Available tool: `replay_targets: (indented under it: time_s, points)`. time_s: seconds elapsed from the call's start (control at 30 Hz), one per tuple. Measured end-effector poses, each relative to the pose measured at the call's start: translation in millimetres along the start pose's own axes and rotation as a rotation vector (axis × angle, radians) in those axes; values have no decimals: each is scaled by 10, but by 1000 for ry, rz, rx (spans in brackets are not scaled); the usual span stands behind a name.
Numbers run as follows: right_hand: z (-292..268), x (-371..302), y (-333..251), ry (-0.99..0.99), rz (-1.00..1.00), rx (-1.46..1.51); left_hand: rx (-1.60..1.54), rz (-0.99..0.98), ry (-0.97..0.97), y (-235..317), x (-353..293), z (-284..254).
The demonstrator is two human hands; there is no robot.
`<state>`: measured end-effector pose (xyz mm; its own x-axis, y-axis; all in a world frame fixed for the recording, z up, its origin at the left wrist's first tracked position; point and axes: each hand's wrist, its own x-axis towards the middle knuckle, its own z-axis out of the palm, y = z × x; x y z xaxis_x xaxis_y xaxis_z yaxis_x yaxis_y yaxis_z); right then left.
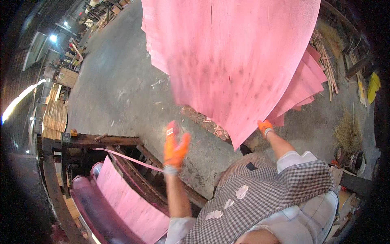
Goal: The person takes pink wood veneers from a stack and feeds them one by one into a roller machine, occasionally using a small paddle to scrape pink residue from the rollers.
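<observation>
A large, thin pink sheet of wood veneer (pixel 227 53) with dark spots spreads across the upper middle, its near corner hanging low. My right hand (pixel 266 127), in an orange glove, is closed on the sheet's right edge near that corner. More pink sheets (pixel 302 83) lie stacked beneath, fanned out to the right. My left hand (pixel 175 148), also orange-gloved, is raised left of the sheet, apart from it, with thumb and fingers spread and nothing in them. A narrow pink strip (pixel 128 157) runs up to my left wrist; whether it touches the wrist, I cannot tell.
At the lower left is a frame (pixel 101 139) with a dark pink-stained roller (pixel 93 203) and another pink sheet (pixel 130 199) beside it. Wood scraps (pixel 205 120) lie on the concrete floor (pixel 109 81). Thin sticks (pixel 327 65) lean at the right, near a straw bundle (pixel 347 132).
</observation>
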<state>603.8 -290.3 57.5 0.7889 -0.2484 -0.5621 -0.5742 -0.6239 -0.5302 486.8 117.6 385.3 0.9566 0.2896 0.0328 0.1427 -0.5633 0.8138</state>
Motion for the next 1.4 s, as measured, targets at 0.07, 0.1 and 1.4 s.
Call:
replay_targets:
  time_s: [0.07,0.1,1.4]
  points:
    - [-52,624,718,-197,-86,-648,-39,-83,275,-584,-405,-858]
    - [-56,704,890,-228,-48,-684,-95,-66,479,-777,-745,-1464]
    - [3690,-2306,-701,-1005,-966,-995,-824,-746,1078,-2536,-3597,-326]
